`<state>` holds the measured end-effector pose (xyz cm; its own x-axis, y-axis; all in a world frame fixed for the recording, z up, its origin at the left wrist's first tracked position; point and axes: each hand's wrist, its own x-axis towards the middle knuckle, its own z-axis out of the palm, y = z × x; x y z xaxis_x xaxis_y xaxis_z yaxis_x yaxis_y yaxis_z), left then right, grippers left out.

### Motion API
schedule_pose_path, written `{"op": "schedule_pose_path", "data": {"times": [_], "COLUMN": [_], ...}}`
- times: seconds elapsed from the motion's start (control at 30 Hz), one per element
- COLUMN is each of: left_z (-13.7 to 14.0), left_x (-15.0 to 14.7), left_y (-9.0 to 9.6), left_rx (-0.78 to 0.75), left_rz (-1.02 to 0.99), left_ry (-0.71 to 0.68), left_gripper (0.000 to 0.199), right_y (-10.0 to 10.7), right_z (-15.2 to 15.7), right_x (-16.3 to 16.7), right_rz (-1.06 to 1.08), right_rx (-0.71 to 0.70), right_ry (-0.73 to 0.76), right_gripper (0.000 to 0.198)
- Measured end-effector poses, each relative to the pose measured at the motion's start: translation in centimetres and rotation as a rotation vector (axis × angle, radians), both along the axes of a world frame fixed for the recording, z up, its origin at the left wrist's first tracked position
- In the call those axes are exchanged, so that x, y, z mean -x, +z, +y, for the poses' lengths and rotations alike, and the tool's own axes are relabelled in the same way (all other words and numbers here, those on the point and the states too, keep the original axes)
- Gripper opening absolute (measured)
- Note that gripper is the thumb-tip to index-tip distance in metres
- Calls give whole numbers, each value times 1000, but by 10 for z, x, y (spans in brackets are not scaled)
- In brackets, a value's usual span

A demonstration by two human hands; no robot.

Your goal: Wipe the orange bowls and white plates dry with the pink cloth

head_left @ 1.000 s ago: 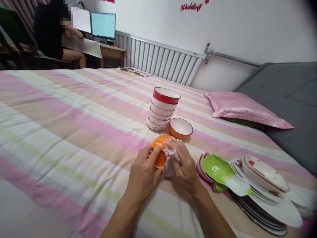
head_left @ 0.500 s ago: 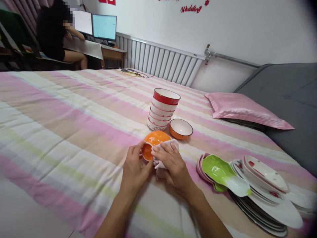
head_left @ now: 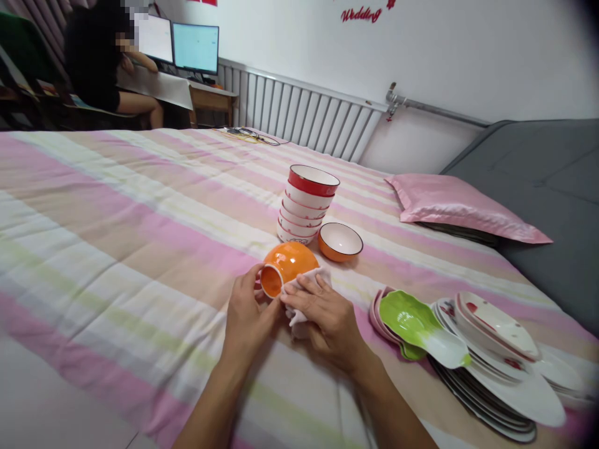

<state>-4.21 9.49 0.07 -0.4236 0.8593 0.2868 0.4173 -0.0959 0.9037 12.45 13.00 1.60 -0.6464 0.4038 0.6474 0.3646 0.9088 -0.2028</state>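
An orange bowl [head_left: 291, 259] is tipped on its side over the bed, its round foot turned toward me. My left hand [head_left: 247, 307] grips it at the left, fingers curled by the foot. My right hand [head_left: 322, 312] presses a pale pinkish-white cloth [head_left: 299, 319] against the bowl's right side, fingers closed over the cloth. Just behind stands a stack of bowls [head_left: 306, 206], white with red rims and a red one on top. Beside that stack a second orange bowl [head_left: 340, 242] with a white inside sits upright.
At the right lie a green leaf-shaped dish [head_left: 407, 315] and stacked plates [head_left: 519, 390]. A pink pillow [head_left: 461, 202] rests near the grey headboard [head_left: 538, 168]. Cables [head_left: 250, 135] lie on the far edge of the striped bed [head_left: 116, 249]. A person [head_left: 100, 62] sits at a desk with monitors.
The cloth and my right hand have slid slightly down and left, baring more of the orange bowl. The bowl has turned a little, and its foot shows more fully.
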Motion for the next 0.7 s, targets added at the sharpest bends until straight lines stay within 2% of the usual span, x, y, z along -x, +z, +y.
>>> {"op": "schedule_pose_path", "data": {"times": [0.47, 0.6, 0.7], "left_z": [1, 2, 2], "left_x": [8, 9, 9], "left_y": [0, -1, -1], "left_rx": [78, 82, 99], "left_rz": [-85, -109, -108], "left_ry": [48, 36, 31], "left_gripper": [60, 59, 61], "right_y": [-2, 7, 10], "right_z": [0, -2, -4], "right_x": [0, -3, -7], "right_rz": [67, 252, 479], "right_rx": [94, 275, 379], "right_ry": [95, 141, -1], "right_gripper": [43, 42, 37]}}
